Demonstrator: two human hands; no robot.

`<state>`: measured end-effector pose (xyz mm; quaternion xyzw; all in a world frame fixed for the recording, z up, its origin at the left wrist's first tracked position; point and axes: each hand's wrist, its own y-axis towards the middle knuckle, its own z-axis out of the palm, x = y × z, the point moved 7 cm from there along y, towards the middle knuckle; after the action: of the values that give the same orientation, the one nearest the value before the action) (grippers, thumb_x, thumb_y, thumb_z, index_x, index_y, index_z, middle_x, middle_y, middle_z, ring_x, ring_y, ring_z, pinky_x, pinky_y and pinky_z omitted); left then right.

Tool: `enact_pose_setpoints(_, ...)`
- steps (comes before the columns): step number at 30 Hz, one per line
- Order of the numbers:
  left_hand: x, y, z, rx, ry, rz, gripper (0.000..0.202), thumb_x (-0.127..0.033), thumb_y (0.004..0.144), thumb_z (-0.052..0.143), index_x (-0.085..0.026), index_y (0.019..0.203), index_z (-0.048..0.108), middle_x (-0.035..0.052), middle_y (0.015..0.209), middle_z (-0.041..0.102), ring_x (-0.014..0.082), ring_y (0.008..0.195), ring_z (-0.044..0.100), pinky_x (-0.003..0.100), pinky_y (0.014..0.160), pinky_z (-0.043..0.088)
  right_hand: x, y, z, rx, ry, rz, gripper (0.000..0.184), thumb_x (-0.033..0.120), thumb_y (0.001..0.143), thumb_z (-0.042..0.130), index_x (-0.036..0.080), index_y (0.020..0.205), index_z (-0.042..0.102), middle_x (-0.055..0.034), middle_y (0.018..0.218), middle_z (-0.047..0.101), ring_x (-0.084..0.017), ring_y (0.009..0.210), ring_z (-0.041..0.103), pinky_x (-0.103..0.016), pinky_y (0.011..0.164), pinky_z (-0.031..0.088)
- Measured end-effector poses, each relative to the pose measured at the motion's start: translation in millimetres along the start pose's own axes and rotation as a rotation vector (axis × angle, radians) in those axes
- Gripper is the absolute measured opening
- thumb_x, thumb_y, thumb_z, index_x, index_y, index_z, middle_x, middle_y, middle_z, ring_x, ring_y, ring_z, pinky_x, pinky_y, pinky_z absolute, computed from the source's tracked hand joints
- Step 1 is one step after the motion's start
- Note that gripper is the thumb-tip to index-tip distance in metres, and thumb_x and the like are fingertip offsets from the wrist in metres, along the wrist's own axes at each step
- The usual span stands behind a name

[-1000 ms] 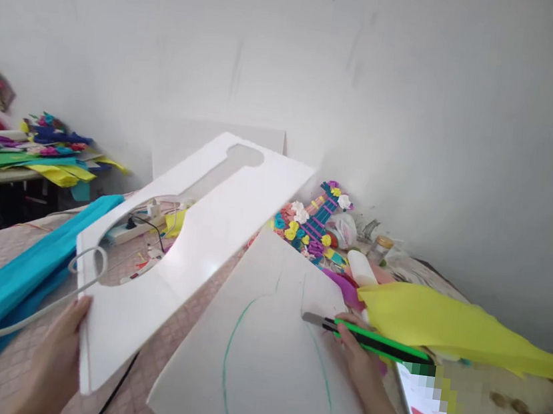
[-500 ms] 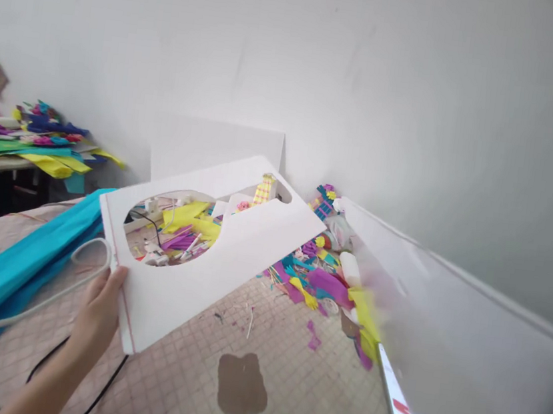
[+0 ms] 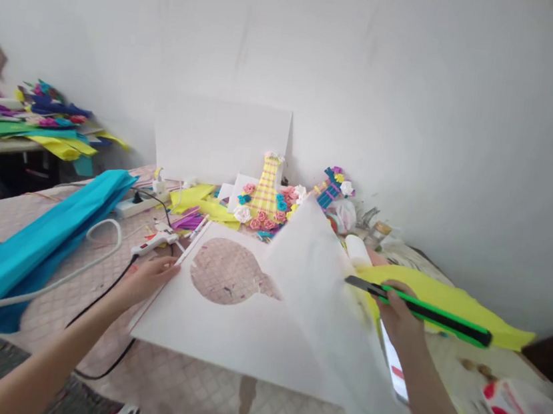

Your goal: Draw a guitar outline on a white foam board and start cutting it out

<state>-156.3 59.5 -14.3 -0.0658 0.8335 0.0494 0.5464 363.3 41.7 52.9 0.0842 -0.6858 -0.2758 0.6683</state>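
A white board with a rounded cut-out lies low over the patterned tabletop. My left hand has its fingers closed at the board's left edge. In my right hand is a green utility knife, its dark tip pointing left. A blurred white sheet slants across the board's right part and hides some of the cut-out. Whether my right hand also touches that sheet, I cannot tell. Close to my left hand lies a white glue gun with a black cord.
Folded blue paper and a white cable are on the left. Behind the board stands a yellow woven piece ringed with paper flowers. Yellow paper, a phone and a red-white packet are on the right.
The cut-out board has come down from a raised tilt towards the tabletop. The white sheet has swung left across it. My right hand with the knife has come into view.
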Motion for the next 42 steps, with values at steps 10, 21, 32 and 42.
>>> enact_pose_setpoints(10,-24,-47,42.1,0.385,-0.211,-0.136,0.067,-0.064,0.078,0.032,-0.017,0.123,0.048,0.0132,0.105,0.062,0.0248,0.091,0.060,0.036,0.071,0.049,-17,-42,103,0.474,-0.406,0.185,0.025,0.042,0.074,0.059,0.020,0.085,0.060,-0.0023,0.083,0.062,-0.018,0.076,0.057,-0.028,0.068,0.045)
enact_pose_setpoints(21,-2,-67,32.9,0.183,0.037,-0.107,0.058,-0.052,0.064,0.059,-0.022,0.113,0.054,0.0039,0.088,0.058,0.0165,0.073,0.057,0.023,0.057,0.045,-20,-72,121,0.493,-0.284,0.138,0.020,0.038,0.078,0.058,0.020,0.086,0.058,-0.0017,0.076,0.060,-0.016,0.071,0.056,-0.027,0.065,0.045)
enact_pose_setpoints(32,15,-79,48.6,0.069,-0.062,-0.182,0.060,-0.055,0.068,0.055,-0.020,0.116,0.046,0.0013,0.085,0.055,0.0096,0.052,0.050,0.019,0.040,0.036,3,-53,117,0.309,-0.320,0.070,0.016,0.036,0.077,0.058,0.020,0.082,0.058,0.0013,0.067,0.056,-0.013,0.060,0.055,-0.025,0.057,0.044)
enact_pose_setpoints(42,-5,-93,42.4,0.107,0.441,0.131,0.041,-0.048,0.080,0.042,-0.025,0.110,0.057,0.0062,0.115,0.059,0.0229,0.099,0.057,0.028,0.074,0.050,-12,-62,129,0.455,-0.422,0.138,0.021,0.040,0.080,0.054,0.019,0.085,0.059,-0.0003,0.067,0.061,-0.013,0.061,0.058,-0.025,0.059,0.046)
